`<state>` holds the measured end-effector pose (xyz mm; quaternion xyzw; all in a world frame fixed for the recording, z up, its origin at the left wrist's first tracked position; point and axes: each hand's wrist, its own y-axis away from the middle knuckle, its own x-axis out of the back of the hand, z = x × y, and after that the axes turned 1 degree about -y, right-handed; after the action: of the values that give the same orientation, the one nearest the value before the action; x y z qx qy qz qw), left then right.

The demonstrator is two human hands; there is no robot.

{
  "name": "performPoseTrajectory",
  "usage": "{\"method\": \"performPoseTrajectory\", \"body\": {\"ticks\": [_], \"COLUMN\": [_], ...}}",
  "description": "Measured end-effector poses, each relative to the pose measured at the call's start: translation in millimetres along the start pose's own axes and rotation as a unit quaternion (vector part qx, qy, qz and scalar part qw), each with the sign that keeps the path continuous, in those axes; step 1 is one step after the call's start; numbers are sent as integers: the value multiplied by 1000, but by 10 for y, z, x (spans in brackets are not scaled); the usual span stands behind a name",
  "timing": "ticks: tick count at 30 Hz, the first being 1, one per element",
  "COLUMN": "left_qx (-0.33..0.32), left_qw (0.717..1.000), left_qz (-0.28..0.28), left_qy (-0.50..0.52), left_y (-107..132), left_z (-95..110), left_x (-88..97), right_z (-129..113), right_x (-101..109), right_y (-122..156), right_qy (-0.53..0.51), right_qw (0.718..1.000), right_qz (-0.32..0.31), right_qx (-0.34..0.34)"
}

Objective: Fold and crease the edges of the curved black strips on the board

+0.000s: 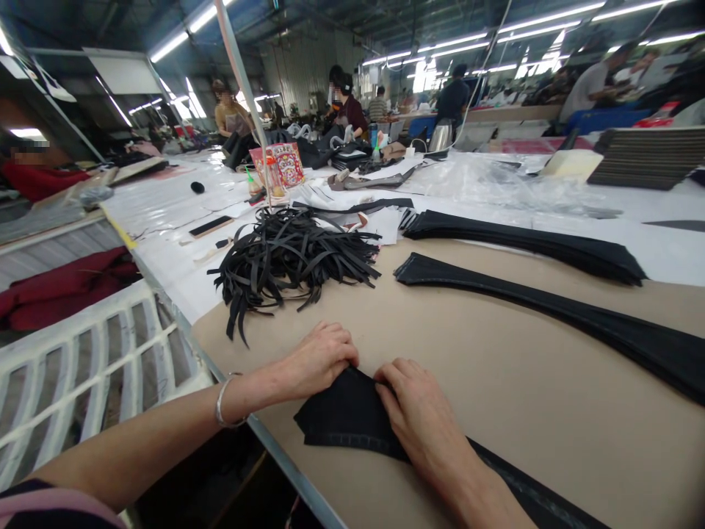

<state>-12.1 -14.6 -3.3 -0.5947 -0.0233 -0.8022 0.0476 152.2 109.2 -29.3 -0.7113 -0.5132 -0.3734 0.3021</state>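
Observation:
A long black fabric piece [344, 413] with a pale stitched or marked line along its near edge lies on the brown-covered table [529, 353]. At its far corner my left hand [324, 354] pinches the edge, fingers bent together. My right hand [413, 404] rests across the piece just to the right, its thumb and fingertips pressed together at the same far edge. The strip runs on beneath my right forearm toward the lower right. Beyond my hands sits a tangled heap of black strips [291, 253].
Two stacks of similar black pieces, a nearer one [529, 297] and a farther one [512, 239], lie to the right. A white slatted rack [82, 375] stands left of the table edge. A slanted pole [242, 81] rises beyond the heap. Several people work farther back.

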Motion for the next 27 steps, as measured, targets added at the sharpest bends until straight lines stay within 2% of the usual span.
{"method": "performPoseTrajectory", "body": {"ticks": [8,14,21,27], "left_qx": [-49,-94,-116,-140], "left_qw": [996,984,972,956], "left_qz": [53,67,98,116], "left_qy": [-60,-132,-180,-231], "left_y": [77,131,180,200], "left_z": [-22,8,15,59], "left_x": [-110,-128,-231,-239], "right_z": [86,120,119,111], "right_x": [-102,-188,-222,-229], "right_y": [60,116,149,160], "right_qy": [40,127,173,191], "right_qw": [995,972,960,955], "right_qz": [58,130,138,136], "right_qx": [76,148,173,183]}}
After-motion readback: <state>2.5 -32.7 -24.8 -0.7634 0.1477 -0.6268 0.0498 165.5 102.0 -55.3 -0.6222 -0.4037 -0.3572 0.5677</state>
